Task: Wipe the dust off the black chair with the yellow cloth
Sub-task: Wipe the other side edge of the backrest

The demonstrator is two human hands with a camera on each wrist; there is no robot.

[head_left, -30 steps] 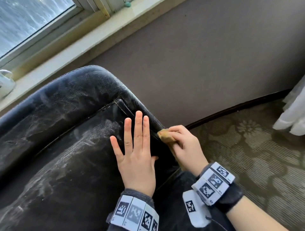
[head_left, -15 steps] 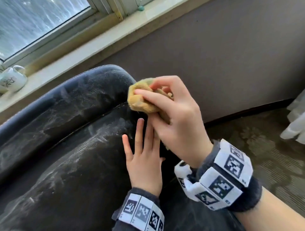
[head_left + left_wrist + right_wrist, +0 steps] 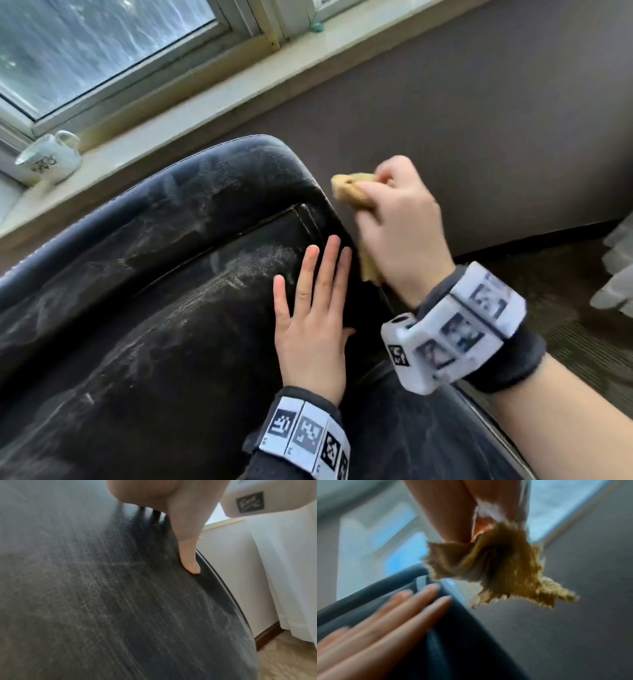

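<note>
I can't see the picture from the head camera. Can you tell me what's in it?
A person's left hand rests flat on a dusty black chair while the right hand grips a bunched yellow cloth beside the chair's right edge. Behind the chair, a white mug sits on a windowsill.

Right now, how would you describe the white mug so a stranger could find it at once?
Find the window sill behind the black chair. At its far left stands the white mug, with a handle and dark print; the sill's only other item is a tiny green thing.
</note>
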